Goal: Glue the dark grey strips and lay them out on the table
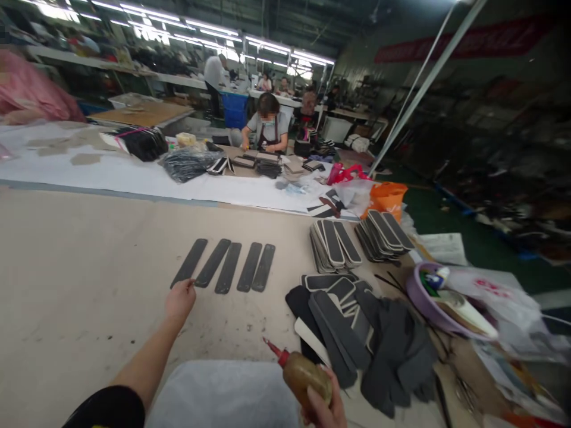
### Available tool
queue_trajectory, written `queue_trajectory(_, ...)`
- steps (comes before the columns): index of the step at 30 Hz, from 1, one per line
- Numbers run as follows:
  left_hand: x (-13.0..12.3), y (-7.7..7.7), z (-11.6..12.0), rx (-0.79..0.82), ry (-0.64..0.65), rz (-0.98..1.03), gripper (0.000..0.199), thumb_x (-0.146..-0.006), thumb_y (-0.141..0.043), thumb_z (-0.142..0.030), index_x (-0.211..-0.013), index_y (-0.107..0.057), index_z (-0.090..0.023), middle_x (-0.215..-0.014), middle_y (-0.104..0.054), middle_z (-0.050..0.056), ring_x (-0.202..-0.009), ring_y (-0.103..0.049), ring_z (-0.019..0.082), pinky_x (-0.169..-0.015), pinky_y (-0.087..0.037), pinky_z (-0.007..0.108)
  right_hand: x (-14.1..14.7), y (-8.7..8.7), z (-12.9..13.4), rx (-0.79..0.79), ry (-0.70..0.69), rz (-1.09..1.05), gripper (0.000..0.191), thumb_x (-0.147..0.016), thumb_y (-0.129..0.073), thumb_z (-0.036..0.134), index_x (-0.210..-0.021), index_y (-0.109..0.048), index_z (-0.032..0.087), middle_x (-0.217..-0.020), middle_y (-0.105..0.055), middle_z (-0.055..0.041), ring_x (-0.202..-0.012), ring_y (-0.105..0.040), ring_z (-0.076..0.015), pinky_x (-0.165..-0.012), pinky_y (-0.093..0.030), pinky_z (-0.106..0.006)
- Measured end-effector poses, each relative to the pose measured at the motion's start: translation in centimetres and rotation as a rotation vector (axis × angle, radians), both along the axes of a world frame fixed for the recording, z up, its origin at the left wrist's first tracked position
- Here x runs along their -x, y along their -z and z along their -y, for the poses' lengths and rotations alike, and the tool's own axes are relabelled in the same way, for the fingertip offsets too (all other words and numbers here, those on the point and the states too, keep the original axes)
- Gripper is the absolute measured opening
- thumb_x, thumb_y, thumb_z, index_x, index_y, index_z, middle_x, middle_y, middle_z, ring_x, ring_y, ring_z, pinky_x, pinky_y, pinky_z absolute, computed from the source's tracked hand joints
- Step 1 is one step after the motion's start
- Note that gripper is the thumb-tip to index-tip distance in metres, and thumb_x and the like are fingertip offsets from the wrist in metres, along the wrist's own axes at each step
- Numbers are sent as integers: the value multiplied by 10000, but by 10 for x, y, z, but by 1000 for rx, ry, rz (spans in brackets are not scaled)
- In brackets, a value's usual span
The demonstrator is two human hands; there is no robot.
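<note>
Several dark grey strips with rounded ends lie in a slanted row on the table, among them the leftmost strip (191, 261) and the second strip (214, 261). My left hand (181, 302) is closed at the lower ends of these two, fingertips pinched on a strip; which of the two I cannot tell. In my right hand (325, 401) is a squeeze bottle (306, 377) of brownish liquid, its red nozzle tilted up and left, above the front edge of the table. Right of it sits a loose heap of dark grey pieces (341, 333), some with pale edges.
Two stacks of pale-edged strips, a left stack (331, 244) and a right stack (383, 235), stand behind the heap. A purple basin (417, 291) and plastic bags are at the right. A co-worker (266, 125) sits across a white-covered table (250, 193).
</note>
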State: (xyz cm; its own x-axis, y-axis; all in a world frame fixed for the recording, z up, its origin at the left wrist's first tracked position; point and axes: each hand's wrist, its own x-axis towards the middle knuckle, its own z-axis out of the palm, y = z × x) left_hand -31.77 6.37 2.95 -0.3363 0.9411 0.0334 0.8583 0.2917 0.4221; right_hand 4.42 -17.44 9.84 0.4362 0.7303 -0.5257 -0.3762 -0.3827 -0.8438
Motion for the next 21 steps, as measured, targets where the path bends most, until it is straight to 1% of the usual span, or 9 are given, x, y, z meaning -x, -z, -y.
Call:
queue_trajectory(1, -14, 3, 5, -58, 30, 24, 284, -845, -408, -226, -966, -655, -152, -998, -661, 107, -948, -623, 240, -855, -482, 335, -3, -3, 1, -8, 14, -41, 821, -523, -773, 584, -1160, -389, 239, -653, -642, 21, -350, -478, -118, -344, -329, -218)
queue_trajectory(2, -30, 6, 10, -98, 90, 68, 272, -839, -422, -241, -951, -654, -157, -981, -665, 100, -926, -628, 232, -848, -488, 331, -6, -5, 3, -21, 32, -77, 825, -511, -783, 575, -1153, -386, 243, -695, -654, 10, -358, -485, -116, -346, -323, -213)
queue_trajectory(4, -72, 8, 26, -142, 271, 180, 230, -837, -453, -266, -909, -651, -175, -931, -673, 78, -891, -632, 211, -842, -496, 319, -16, -10, 9, -35, 64, -143, 812, -514, -794, 548, -1150, -387, 248, -710, -652, 11, -364, -486, -110, -350, -310, -203)
queue_trajectory(7, -148, 5, 54, -182, 589, 303, 217, -872, -464, -294, -882, -651, -185, -883, -670, 65, -856, -623, 190, -812, -505, 313, -35, -12, 21, -40, 121, -218, 833, -515, -807, 510, -1184, -380, 256, -696, -638, 25, -366, -492, -117, -347, -309, -206)
queue_trajectory(11, -251, -6, 93, -208, 923, 359, 206, -889, -478, -268, -911, -665, -183, -894, -651, 80, -882, -596, 194, -815, -496, 332, -66, -8, 44, -79, 219, -267, 902, -533, -809, 469, -1283, -345, 280, -731, -635, 28, -395, -517, -127, -344, -323, -218)
queue_trajectory(13, -295, -9, 110, -193, 1044, 373, 186, -861, -518, -248, -951, -665, -178, -947, -644, 89, -904, -581, 201, -828, -490, 343, -83, -6, 56, -109, 262, -272, 899, -556, -800, 460, -1311, -344, 289, -736, -635, 24, -410, -530, -135, -346, -330, -225)
queue_trajectory(16, -352, -11, 129, -158, 1194, 332, 224, -809, -581, -259, -1003, -652, -170, -1055, -615, 102, -969, -553, 219, -889, -461, 365, -107, -3, 73, -123, 320, -243, 852, -566, -802, 452, -1292, -380, 306, -732, -641, 16, -406, -535, -145, -342, -328, -231)
queue_trajectory(19, -399, -14, 141, -86, 1290, 196, 332, -767, -631, -347, -1027, -631, -141, -1142, -563, 133, -1074, -499, 261, -961, -405, 394, -126, -4, 89, -142, 360, -207, 781, -576, -804, 463, -1245, -420, 336, -705, -643, 23, -410, -541, -152, -338, -336, -229)
queue_trajectory(21, -424, -19, 146, -18, 1318, 86, 439, -766, -625, -438, -1068, -608, -122, -1199, -520, 158, -1143, -445, 294, -982, -373, 418, -135, -6, 98, -190, 318, -140, 656, -663, -757, 450, -1232, -443, 356, -696, -646, 25, -420, -552, -157, -349, -363, -236)
